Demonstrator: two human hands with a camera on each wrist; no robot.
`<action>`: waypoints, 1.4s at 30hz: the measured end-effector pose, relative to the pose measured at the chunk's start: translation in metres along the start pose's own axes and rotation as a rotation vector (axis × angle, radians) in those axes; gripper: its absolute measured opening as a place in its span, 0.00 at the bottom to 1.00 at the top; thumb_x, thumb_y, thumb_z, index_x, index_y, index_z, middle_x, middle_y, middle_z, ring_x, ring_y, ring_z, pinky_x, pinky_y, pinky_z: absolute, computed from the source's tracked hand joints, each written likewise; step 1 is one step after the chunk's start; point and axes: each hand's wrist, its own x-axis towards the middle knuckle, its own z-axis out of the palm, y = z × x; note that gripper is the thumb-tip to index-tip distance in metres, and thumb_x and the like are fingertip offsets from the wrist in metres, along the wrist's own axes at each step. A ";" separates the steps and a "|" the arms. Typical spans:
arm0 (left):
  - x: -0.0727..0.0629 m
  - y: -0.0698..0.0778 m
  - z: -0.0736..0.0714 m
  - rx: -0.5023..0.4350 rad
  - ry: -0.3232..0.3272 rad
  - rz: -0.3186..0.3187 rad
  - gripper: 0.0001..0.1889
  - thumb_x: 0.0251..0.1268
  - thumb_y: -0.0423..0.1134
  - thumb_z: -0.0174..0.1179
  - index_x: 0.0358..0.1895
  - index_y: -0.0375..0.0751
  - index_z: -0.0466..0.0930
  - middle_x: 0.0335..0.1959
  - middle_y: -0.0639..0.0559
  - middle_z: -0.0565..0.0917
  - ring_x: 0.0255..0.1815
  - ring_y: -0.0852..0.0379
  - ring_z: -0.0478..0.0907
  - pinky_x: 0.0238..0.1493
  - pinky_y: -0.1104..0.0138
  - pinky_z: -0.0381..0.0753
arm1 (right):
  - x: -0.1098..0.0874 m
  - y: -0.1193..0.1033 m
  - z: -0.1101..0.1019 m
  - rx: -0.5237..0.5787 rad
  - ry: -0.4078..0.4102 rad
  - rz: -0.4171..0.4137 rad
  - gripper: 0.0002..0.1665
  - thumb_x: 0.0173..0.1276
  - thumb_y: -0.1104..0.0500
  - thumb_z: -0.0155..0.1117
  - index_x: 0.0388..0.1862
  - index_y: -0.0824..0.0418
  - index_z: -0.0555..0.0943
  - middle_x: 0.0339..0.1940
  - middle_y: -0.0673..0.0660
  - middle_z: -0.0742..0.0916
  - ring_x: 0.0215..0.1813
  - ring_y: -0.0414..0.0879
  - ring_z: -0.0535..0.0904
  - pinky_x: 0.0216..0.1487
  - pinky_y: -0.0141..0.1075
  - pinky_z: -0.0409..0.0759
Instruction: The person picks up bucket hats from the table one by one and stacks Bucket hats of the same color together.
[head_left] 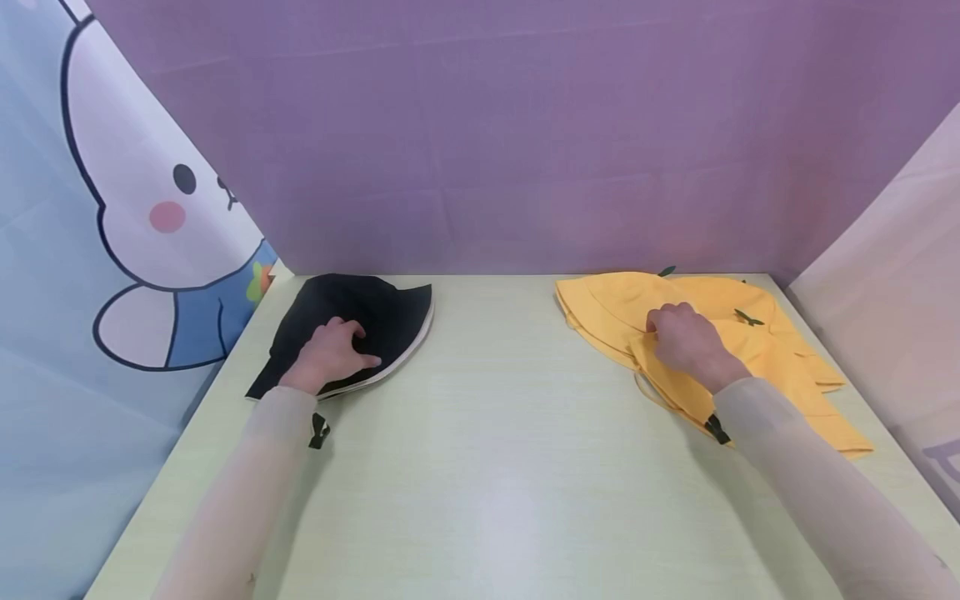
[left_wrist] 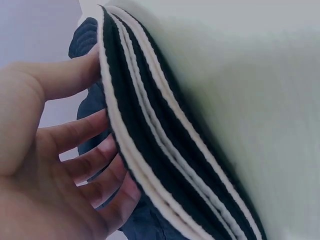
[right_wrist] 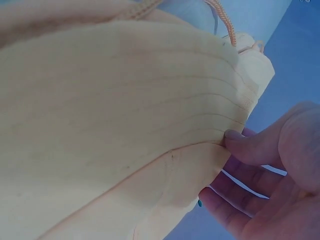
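The left hand (head_left: 330, 354) is spread over the black hats (head_left: 393, 325), thumb well apart from the fingers; the left wrist view shows the thumb at a brim edge and fingertips against the cloth, with no firm pinch plain. The right hand (head_left: 690, 342) pinches a brim edge of the yellow hats (head_left: 772, 362), thumb on one face and fingers behind.

From the table's middle, the black hats lie at about 10 o'clock, several pale-edged brims nested together; the yellow ones lie overlapping at about 2 o'clock, with small green leaves (head_left: 748, 317) on top and a cord (head_left: 651, 393) looping out at their 8 o'clock side.

All look like light, soft cloth, floppy in the crown, a little firmer along the stitched brims, unlikely to slip or break. The brim edge seems the best hold; on the black stack, a pinch would need to take every layer, or just one, cleanly. The cord could snag.

Beyond, the table (head_left: 487, 467) meets purple cloth (head_left: 525, 142) at 12 o'clock and rabbit-printed cloth (head_left: 52, 433) at 9.
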 end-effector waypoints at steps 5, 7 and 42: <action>0.005 -0.010 -0.007 -0.005 -0.002 -0.044 0.30 0.65 0.50 0.67 0.61 0.30 0.73 0.60 0.31 0.68 0.59 0.31 0.65 0.59 0.37 0.70 | -0.002 0.001 -0.001 0.008 0.014 0.003 0.12 0.70 0.69 0.58 0.50 0.71 0.80 0.47 0.68 0.82 0.51 0.67 0.75 0.48 0.58 0.77; 0.006 -0.014 -0.009 0.002 0.003 -0.053 0.31 0.66 0.50 0.66 0.62 0.29 0.72 0.60 0.29 0.68 0.59 0.30 0.65 0.59 0.36 0.69 | -0.002 0.000 -0.002 0.008 0.018 0.007 0.12 0.70 0.69 0.58 0.50 0.71 0.80 0.47 0.68 0.82 0.52 0.67 0.75 0.48 0.58 0.78; 0.006 -0.023 -0.009 0.043 0.004 -0.063 0.32 0.70 0.48 0.60 0.67 0.25 0.67 0.63 0.26 0.65 0.62 0.26 0.61 0.63 0.33 0.64 | -0.062 -0.045 -0.040 0.046 0.310 -0.248 0.14 0.61 0.78 0.61 0.42 0.65 0.84 0.44 0.61 0.85 0.50 0.61 0.77 0.42 0.54 0.80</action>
